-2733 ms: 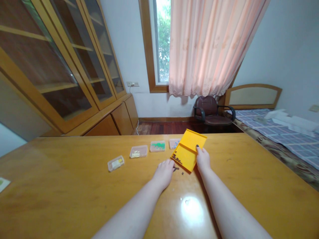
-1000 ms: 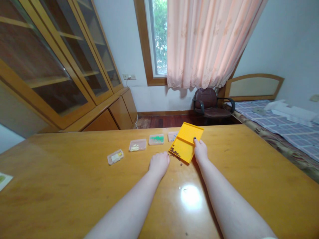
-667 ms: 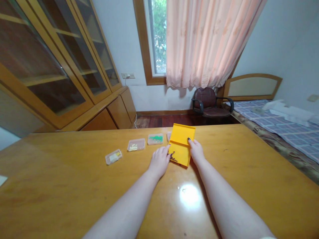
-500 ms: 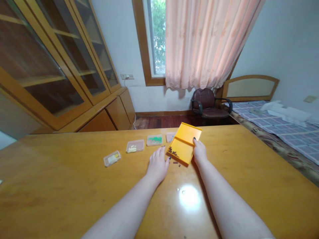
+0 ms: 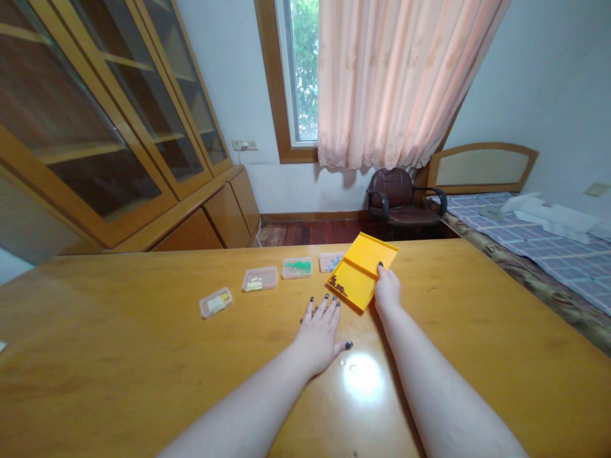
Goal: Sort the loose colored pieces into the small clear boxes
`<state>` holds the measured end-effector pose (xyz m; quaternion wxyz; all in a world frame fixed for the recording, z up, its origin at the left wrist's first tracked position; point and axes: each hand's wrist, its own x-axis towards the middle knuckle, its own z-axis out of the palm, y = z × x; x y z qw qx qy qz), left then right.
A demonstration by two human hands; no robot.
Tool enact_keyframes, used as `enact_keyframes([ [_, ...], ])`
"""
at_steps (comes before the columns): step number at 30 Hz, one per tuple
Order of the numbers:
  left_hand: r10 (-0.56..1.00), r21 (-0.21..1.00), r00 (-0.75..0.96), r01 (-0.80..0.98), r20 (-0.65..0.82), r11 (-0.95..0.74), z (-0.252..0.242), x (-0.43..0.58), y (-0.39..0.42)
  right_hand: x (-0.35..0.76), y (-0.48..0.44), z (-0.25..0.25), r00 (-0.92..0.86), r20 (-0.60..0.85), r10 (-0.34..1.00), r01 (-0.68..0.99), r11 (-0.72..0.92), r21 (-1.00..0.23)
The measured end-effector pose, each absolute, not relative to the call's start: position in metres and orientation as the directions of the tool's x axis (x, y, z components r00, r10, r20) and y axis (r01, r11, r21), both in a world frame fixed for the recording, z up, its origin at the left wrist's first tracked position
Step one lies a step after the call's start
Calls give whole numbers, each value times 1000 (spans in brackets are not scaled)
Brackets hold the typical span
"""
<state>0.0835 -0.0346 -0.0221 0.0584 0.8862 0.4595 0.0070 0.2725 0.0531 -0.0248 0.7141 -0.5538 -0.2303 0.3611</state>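
Observation:
My right hand [image 5: 388, 291] grips the right edge of an opened yellow plastic case [image 5: 358, 286], thumb on its inner face, holding it tilted above the table. Small dark brown pieces [image 5: 337, 285] are gathered in the case's lower left corner. My left hand [image 5: 319, 337] lies palm down on the table, just below and left of the case, with its fingers spread. A few brown bits [image 5: 302, 320] show around its fingertips; whatever lies beneath the palm is hidden.
Clear shallow boxes stand in an arc: one with white and yellow pieces [image 5: 216, 303], one with cream pieces [image 5: 259, 279], one with green pieces [image 5: 296, 268], one with blue pieces [image 5: 329, 262] partly behind the case. A chair [image 5: 398, 197] stands beyond the table [image 5: 119, 356].
My left hand has moved nearer and right, from beside the case to flat on the table with fingers spread. The yellow case has shifted slightly right in my right hand.

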Motion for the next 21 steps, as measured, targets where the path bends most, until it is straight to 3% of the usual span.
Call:
enact_keyframes([
  [7, 946, 56, 321, 946, -46, -318, -15, 85, -32, 273, 54, -26, 610, -72, 789, -282, 131, -950],
  [21, 950, 94, 309, 948, -42, -304, 5, 76, -18, 274, 63, -41, 591, -101, 801, -325, 121, -938],
])
